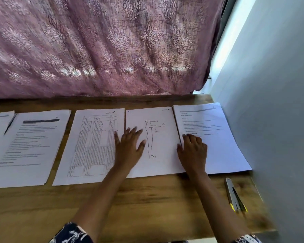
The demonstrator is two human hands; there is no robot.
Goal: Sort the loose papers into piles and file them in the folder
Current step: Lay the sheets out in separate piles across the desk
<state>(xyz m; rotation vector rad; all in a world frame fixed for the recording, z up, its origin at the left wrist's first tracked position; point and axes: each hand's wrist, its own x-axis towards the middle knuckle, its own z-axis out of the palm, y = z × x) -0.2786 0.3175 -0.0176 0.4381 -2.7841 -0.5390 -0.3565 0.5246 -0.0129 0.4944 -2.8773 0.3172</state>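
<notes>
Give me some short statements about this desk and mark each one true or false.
1. The left hand is curled into a fist. False: it lies open, fingers straight.
2. The right hand touches the rightmost sheet. True.
3. The body drawing lies between the grid sheet and the rightmost sheet. True.
4. The pen lies on the body drawing. False: it lies at the far left of the row.
5. The curtain is green. False: it is pink.

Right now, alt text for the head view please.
Two hands rest on papers lined up on a wooden desk: left hand on a body-outline drawing, right hand on a text page. A purple curtain hangs behind.
</notes>
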